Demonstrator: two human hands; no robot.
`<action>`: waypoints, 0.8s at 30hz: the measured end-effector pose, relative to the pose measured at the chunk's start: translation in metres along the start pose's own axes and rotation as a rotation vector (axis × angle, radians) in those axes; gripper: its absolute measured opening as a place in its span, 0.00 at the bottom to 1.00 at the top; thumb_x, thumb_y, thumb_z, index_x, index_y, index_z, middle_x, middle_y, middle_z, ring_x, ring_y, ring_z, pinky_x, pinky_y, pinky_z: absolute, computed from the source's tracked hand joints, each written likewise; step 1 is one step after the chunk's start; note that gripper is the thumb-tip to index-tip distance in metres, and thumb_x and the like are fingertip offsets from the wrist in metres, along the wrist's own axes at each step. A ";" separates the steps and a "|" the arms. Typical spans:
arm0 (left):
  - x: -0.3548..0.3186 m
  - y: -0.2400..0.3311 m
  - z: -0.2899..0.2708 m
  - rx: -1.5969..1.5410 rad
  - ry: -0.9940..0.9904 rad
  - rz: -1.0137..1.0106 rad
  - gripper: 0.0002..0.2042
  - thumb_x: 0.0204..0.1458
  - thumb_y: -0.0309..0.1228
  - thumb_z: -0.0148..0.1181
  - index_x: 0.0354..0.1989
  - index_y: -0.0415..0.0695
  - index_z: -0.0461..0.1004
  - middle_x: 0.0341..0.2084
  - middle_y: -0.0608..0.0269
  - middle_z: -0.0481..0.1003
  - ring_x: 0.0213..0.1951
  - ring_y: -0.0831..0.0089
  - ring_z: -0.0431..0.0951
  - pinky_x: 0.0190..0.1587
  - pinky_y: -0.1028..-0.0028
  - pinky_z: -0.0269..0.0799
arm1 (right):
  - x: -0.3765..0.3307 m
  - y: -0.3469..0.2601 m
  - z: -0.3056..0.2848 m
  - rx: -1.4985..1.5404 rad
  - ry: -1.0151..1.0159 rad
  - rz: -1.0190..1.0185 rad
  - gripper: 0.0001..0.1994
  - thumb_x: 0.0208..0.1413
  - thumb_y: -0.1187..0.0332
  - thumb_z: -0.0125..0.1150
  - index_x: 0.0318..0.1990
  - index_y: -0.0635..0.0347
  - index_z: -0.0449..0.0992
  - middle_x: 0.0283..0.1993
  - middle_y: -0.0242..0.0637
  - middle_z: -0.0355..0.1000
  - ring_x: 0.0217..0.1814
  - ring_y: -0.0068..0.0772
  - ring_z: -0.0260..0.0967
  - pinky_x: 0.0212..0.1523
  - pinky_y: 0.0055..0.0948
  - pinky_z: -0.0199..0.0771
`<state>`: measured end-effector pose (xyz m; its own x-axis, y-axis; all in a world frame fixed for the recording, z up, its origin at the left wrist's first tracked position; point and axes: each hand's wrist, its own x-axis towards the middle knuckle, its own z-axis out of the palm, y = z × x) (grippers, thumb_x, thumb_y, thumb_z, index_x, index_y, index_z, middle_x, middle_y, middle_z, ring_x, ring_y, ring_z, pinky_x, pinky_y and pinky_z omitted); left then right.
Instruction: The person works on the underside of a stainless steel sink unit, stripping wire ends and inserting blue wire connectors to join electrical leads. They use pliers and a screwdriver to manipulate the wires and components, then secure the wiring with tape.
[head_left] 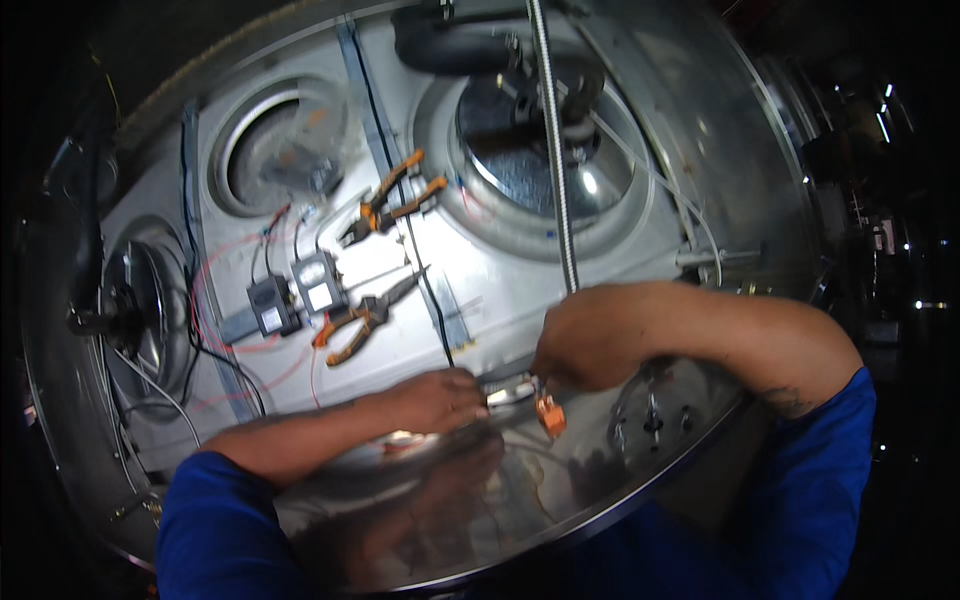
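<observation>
L hand (440, 400): fingers bent, can't tell grip
R hand (585, 335): curled nr orange block (551, 417), pinch unclear
Pliers (372, 309): far L

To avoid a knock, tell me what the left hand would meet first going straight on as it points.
The left hand would likely meet the shiny metal piece just ahead of it first; depth is unclear, so they may already touch.
</observation>
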<state>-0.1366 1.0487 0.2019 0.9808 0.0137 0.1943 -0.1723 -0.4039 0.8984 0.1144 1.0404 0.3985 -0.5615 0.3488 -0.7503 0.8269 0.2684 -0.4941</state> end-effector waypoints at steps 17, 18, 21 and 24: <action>0.013 0.009 -0.017 0.030 0.116 0.020 0.11 0.50 0.29 0.70 0.42 0.43 0.83 0.37 0.61 0.80 0.40 0.60 0.78 0.49 0.61 0.73 | 0.006 0.014 0.001 -0.176 -0.175 0.136 0.07 0.51 0.68 0.59 0.28 0.59 0.81 0.26 0.47 0.76 0.32 0.54 0.76 0.35 0.47 0.75; 0.015 0.010 -0.015 0.045 0.124 0.035 0.09 0.51 0.30 0.71 0.40 0.43 0.83 0.36 0.61 0.80 0.38 0.61 0.78 0.46 0.64 0.74 | 0.007 0.014 0.002 -0.146 -0.177 0.133 0.07 0.51 0.68 0.59 0.29 0.60 0.81 0.26 0.47 0.76 0.33 0.53 0.76 0.35 0.47 0.75; 0.014 0.013 -0.014 0.050 0.145 0.036 0.08 0.53 0.29 0.69 0.39 0.42 0.83 0.36 0.60 0.80 0.38 0.61 0.79 0.44 0.64 0.75 | 0.006 0.012 0.003 -0.099 -0.067 0.078 0.06 0.52 0.69 0.59 0.30 0.60 0.81 0.26 0.46 0.76 0.34 0.53 0.76 0.36 0.47 0.75; 0.007 0.015 -0.015 -0.107 0.107 -0.061 0.07 0.54 0.28 0.68 0.39 0.40 0.82 0.35 0.58 0.80 0.38 0.59 0.79 0.43 0.65 0.76 | 0.006 0.009 0.005 -0.072 0.186 -0.023 0.05 0.52 0.70 0.59 0.30 0.60 0.80 0.28 0.43 0.76 0.34 0.53 0.76 0.36 0.47 0.75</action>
<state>-0.1340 1.0568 0.2229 0.9755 0.1352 0.1735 -0.1267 -0.2993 0.9457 0.1188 1.0408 0.3870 -0.5812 0.4998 -0.6422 0.8136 0.3394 -0.4721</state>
